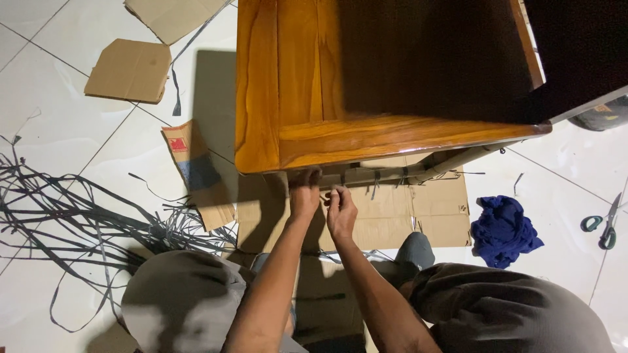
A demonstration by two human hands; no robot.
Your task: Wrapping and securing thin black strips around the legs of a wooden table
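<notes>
Knees in grey trousers (176, 301) fill the bottom of the frame, and between them I see both hands reach up to the wooden furniture piece's (386, 78) lower edge at centre. Left hand (305, 195) has its fingers curled against the edge; right hand (341, 208) pinches a thin grey strap (366, 175) on the wrapped leg (458, 159). That strap looks light and limp, best pinched near its end; the wood looks heavy and stiff.

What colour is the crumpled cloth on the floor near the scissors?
Dark blue; the cloth shows clearly in the head view.
</notes>
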